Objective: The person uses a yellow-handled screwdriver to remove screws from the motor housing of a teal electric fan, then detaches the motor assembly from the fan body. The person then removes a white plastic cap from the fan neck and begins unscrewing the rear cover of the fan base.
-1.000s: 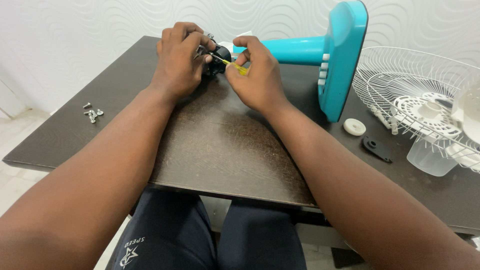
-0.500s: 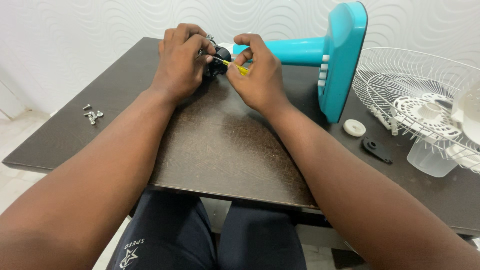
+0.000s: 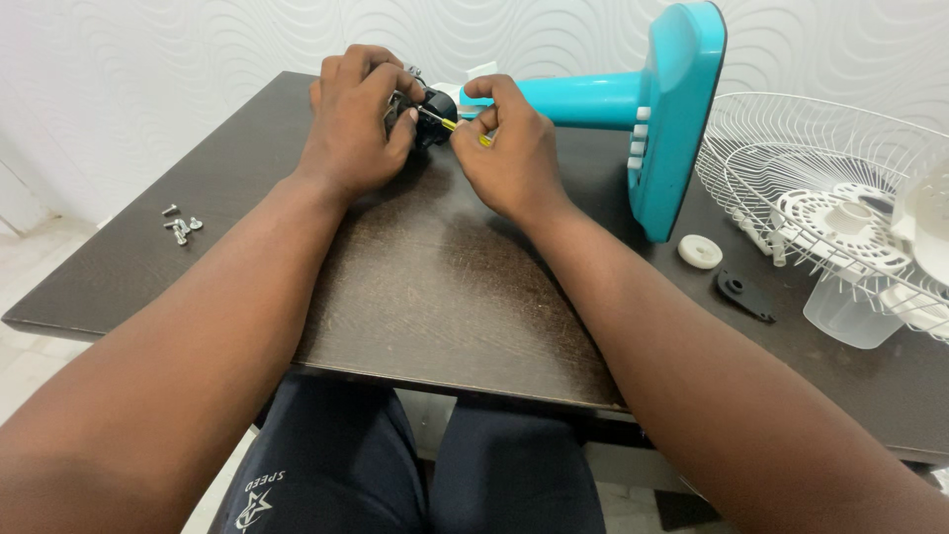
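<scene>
While my left hand [image 3: 354, 124] clamps the black motor [image 3: 435, 104] steady at upper centre, my right hand [image 3: 509, 148] pinches a yellow-handled screwdriver [image 3: 457, 126] into it.

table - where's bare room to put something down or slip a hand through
The widest bare stretch of the table lies between the two forearms, near the front edge. Another lies between the screws and the left hand. It is crowded on the right, around the teal fan stand, white knob, black piece and wire grille.
</scene>
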